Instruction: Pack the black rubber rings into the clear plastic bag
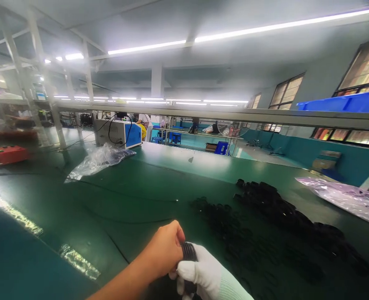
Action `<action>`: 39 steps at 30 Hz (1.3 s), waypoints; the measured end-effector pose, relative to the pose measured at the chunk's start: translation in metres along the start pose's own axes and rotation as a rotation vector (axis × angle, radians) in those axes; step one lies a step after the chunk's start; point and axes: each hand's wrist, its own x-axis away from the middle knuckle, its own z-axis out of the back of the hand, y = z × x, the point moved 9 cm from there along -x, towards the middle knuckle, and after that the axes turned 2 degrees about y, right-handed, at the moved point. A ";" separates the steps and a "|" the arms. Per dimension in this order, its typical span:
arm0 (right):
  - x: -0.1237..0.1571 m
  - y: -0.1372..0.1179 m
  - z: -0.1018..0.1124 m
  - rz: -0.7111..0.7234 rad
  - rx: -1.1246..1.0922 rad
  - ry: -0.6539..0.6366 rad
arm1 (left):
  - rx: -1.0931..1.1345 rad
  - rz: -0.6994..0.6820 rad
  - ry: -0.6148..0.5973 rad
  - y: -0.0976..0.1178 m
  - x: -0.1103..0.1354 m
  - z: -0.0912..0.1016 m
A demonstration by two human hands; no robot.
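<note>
Head view. At the near edge of the green table (pixel 78 208), my bare left hand (pixel 164 250) and gloved right hand (pixel 203 275) both pinch one ribbed black part (pixel 189 251) between them. A pile of black parts (pixel 281 221) lies just to the right. On the left, the table surface runs wide towards a plastic bag (pixel 99 160), well apart.
</note>
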 end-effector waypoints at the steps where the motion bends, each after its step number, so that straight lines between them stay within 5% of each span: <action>1: 0.001 0.002 0.006 -0.006 -0.019 0.030 | -0.063 -0.025 0.026 0.004 0.002 0.004; 5: 0.003 0.008 0.020 -0.005 -0.239 0.104 | -0.193 -0.143 0.110 0.020 0.024 0.017; 12: -0.001 -0.004 0.017 0.155 -0.372 0.066 | -0.357 -0.384 0.056 0.026 0.052 -0.010; 18: 0.008 0.008 0.011 -0.102 -0.281 -0.004 | 0.027 -0.209 0.034 0.019 0.036 0.017; 26: 0.005 0.013 0.007 -0.097 -0.037 -0.045 | -0.183 -0.185 0.162 0.007 0.022 0.003; 39: 0.006 0.016 0.025 -0.106 -0.007 0.033 | -0.207 -0.165 0.079 0.013 0.005 -0.010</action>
